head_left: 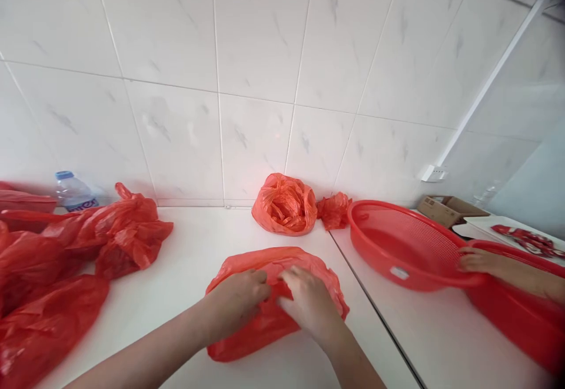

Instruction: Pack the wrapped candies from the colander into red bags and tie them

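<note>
Bent fingers close together on the left hand (241,301); thumb and fingers apart on the right hand (309,303), turned toward the left. Cannot tell whether pinching anything. Under both, a shiny red plastic bag (273,324), lying spread out on a smooth white table (189,242). Behind it, near the wall, a round, crumpled red plastic bundle (285,203). On the left, a big heap of wrinkly red plastic bags (128,230) and a clear bottle with a blue cap (75,192). On the right, past a dark gap (364,289), a round red plastic basket with holes (384,262), with another person's hand (477,261) at its rim. All along the back, shiny white wall tiles (256,42) with gray marks, plus a low white socket (434,173).
</note>
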Motion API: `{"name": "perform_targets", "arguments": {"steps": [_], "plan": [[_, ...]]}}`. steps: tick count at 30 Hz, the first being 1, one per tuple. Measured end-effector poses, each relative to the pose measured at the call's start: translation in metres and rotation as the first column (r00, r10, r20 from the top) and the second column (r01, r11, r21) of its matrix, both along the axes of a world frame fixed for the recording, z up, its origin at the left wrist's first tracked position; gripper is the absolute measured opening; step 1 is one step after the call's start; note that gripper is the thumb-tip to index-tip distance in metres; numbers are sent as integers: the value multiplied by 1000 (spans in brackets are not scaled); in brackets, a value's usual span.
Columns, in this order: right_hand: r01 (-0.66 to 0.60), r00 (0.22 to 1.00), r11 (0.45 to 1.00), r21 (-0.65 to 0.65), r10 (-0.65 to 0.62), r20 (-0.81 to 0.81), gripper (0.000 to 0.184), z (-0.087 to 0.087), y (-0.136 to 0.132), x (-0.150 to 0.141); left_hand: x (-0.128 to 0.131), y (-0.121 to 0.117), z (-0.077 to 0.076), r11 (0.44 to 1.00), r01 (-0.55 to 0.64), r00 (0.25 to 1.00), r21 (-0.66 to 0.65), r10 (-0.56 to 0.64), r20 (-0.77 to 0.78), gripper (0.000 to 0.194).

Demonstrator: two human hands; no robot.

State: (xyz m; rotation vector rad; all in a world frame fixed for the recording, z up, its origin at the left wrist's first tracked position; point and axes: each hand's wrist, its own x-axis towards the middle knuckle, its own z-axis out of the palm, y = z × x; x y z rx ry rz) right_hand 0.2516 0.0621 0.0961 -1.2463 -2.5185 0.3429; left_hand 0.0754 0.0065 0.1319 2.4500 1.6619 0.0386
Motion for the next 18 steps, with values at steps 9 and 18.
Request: {"name": "perform_targets", "arguments": {"steps": [9,18], "plan": [[-34,998,930,-366,53,42,46,-10,9,19,-34,16,-34,999,-33,998,8,33,47,56],[-631,519,616,-472,-117,-846,33,6,26,43,-50,-19,-26,760,-135,912,635,-155,380,20]]}}
